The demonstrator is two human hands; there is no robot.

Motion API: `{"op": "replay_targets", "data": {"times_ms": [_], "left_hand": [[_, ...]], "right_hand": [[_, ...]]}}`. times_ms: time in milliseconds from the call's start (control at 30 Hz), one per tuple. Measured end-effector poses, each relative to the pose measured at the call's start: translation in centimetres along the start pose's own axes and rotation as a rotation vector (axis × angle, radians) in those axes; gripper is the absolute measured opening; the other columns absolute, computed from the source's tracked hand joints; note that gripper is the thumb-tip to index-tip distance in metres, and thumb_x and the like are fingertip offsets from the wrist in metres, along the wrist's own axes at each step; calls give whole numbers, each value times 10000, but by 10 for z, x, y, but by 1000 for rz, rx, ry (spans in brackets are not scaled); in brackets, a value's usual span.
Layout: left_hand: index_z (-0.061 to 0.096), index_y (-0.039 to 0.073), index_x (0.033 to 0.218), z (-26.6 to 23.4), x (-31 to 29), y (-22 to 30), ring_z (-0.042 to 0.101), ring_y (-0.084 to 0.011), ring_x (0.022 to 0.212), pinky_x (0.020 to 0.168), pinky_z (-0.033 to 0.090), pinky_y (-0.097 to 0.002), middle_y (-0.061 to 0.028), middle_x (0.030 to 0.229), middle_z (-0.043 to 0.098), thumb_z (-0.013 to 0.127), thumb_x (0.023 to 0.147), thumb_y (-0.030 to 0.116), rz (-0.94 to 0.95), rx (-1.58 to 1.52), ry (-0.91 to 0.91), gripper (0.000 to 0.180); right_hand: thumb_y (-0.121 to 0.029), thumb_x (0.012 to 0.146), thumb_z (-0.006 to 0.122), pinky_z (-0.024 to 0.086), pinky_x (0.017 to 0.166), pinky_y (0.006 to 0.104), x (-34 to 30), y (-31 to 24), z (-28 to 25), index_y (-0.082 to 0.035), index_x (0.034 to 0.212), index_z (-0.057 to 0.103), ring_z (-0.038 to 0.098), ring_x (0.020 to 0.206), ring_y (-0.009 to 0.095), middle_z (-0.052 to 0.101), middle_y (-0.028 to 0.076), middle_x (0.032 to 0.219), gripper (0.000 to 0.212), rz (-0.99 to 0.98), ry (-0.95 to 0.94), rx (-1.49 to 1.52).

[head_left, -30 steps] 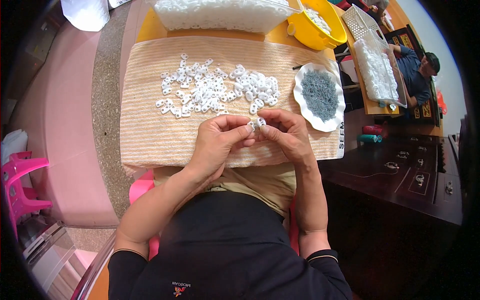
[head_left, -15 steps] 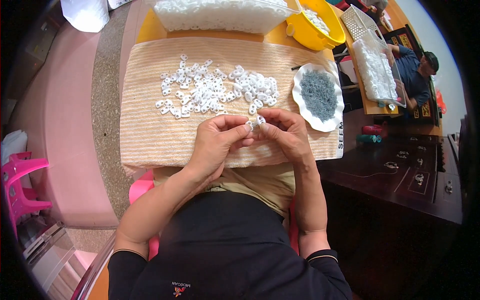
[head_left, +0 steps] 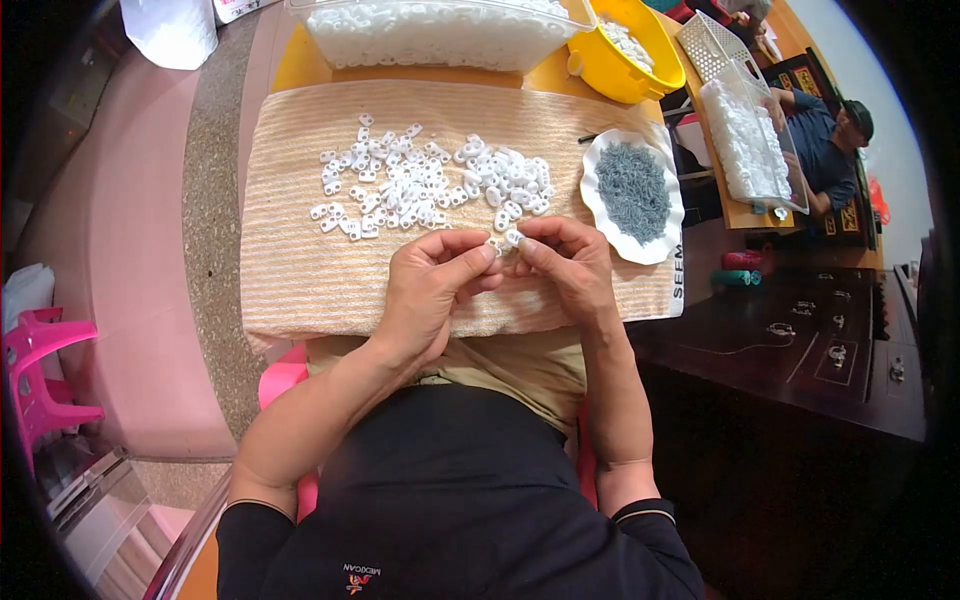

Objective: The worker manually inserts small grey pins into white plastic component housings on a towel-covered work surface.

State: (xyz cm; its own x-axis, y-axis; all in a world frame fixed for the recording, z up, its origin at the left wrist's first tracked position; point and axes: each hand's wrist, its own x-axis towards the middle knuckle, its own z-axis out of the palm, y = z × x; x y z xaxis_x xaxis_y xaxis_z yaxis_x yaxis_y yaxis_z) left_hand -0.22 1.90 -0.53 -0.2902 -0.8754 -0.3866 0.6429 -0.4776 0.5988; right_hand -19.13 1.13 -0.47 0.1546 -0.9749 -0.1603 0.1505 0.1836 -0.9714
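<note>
Close together over the front part of the cloth, my two hands each pinch a small white plastic piece. Between the thumb and index finger of my left hand (head_left: 428, 285) is one white piece (head_left: 496, 243), mostly covered by the fingertips. My right hand (head_left: 572, 268) grips another white piece (head_left: 514, 238) the same way. Whether the two pieces touch cannot be made out. Just beyond lie a heap of flat white two-holed pieces (head_left: 412, 185) and, to its right, a heap of rounder oval white pieces (head_left: 512, 175).
A striped beige cloth (head_left: 290, 270) covers the table. On its right stands a scalloped white plate (head_left: 655, 252) of small grey screw-like parts (head_left: 632, 190). Behind are a clear bin (head_left: 430, 55) of white parts and a yellow basin (head_left: 655, 85). A co-worker (head_left: 835, 145) sits far right.
Both hands stay almost in place, still pinching the white pieces. The piece in my right fingers seems slightly turned. The whole view has shifted a little.
</note>
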Motion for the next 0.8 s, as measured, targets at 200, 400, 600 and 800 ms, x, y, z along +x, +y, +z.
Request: {"op": "replay_targets", "data": {"times_ms": [200, 400, 600, 800], "left_hand": [[623, -42, 1013, -1, 1, -4, 658, -145, 804, 732, 573, -244, -112, 926, 670, 653, 867, 12, 30, -49, 21, 159], [623, -37, 1018, -2, 1, -6, 657, -139, 807, 736, 560, -227, -106, 929, 673, 659, 862, 7, 34, -63, 34, 166], [635, -32, 1000, -2, 1, -5, 651, -132, 794, 723, 551, -226, -97, 910, 675, 660, 859, 4, 52, -31, 26, 148], [640, -32, 989, -1, 1, -3, 647, -132, 782, 716, 549, -229, -94, 896, 675, 660, 857, 3, 53, -8, 16, 139]], "right_hand": [[-15, 873, 646, 553, 685, 262, 1, 4, 4, 38, 986, 622, 650, 729, 134, 676, 102, 859, 127, -20, -17, -8], [-3, 873, 642, 552, 690, 257, -1, 5, 4, 41, 1009, 619, 661, 757, 139, 678, 100, 872, 145, -4, -13, -10], [12, 870, 638, 552, 738, 258, -3, 1, 9, 55, 1119, 609, 662, 821, 141, 678, 102, 956, 254, 22, -24, -63], [7, 868, 644, 535, 764, 238, -4, -3, 9, 55, 1150, 609, 654, 849, 130, 680, 98, 978, 288, -4, -54, -145]]}}
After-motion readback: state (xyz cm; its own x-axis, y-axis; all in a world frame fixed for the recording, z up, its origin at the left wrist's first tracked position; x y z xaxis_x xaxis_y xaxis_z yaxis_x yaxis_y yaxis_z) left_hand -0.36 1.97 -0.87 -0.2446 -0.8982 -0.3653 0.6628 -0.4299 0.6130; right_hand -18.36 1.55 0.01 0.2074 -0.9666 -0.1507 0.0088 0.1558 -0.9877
